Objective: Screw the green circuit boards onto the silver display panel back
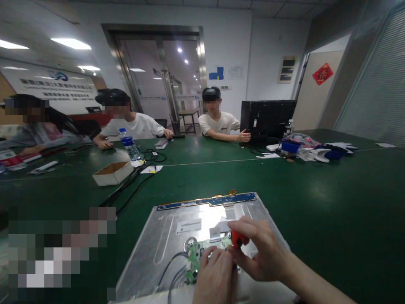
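A metal-backed display panel point(167, 240) lies on the table in front of me, with a narrow blue circuit strip point(202, 202) along its far edge. On its near part sits a green circuit board point(198, 253) with dark cables point(169, 270) at its left. My right hand point(261, 249) pinches the orange and black handle of a screwdriver point(237, 239) over the board; its shaft is hidden. Close by, my left hand point(217, 270) rests on the board, fingers bent and pressed together, and whatever they hold is hidden.
Beyond the panel, the green table point(332, 202) holds an open box point(112, 174), a water bottle point(129, 145), black cables point(133, 181) and a bundle of cloth and bags point(310, 147). A co-worker grips a black monitor point(267, 120) opposite. Two other people sit at the left.
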The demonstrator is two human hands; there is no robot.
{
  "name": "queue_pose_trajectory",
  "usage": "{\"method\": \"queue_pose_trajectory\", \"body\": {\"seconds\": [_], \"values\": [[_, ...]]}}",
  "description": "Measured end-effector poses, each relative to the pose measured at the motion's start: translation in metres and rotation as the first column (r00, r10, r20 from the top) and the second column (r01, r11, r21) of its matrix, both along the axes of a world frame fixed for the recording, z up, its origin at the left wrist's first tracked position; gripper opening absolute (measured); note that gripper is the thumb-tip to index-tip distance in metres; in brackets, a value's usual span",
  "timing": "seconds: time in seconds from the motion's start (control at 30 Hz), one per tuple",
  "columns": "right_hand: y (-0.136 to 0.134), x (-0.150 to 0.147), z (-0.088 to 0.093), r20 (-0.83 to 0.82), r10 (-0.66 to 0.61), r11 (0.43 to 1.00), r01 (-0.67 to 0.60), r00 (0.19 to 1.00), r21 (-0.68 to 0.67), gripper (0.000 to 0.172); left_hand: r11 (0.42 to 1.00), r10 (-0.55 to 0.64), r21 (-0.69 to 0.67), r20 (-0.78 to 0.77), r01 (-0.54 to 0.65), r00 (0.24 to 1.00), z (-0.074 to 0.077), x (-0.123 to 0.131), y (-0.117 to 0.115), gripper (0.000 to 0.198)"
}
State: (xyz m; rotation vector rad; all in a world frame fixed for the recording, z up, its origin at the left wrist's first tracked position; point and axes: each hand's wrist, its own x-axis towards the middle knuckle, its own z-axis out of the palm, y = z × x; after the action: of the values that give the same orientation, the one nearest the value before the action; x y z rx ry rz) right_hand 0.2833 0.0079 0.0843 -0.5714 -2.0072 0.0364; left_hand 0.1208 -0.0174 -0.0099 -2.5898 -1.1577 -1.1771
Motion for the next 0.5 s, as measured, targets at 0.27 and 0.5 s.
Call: {"method": "queue_pose_trajectory", "body": {"seconds": [0.27, 0.5], "values": [[-0.0034, 0.0004, 0.0075, -0.011, 0.076, 0.997, -0.076, 0.997, -0.022, 0.061, 0.997, 0.031, 0.072, 0.019, -0.033, 0.999, -0.0019, 0.0028, 0.0019, 0.021], [-0.0030, -0.0013, 0.0034, -0.020, 0.027, 1.000, -0.027, 0.999, -0.006, 0.057, 0.998, 0.018, 0.067, 0.027, -0.020, 0.999, 0.0008, 0.0052, 0.0024, 0.024]]}}
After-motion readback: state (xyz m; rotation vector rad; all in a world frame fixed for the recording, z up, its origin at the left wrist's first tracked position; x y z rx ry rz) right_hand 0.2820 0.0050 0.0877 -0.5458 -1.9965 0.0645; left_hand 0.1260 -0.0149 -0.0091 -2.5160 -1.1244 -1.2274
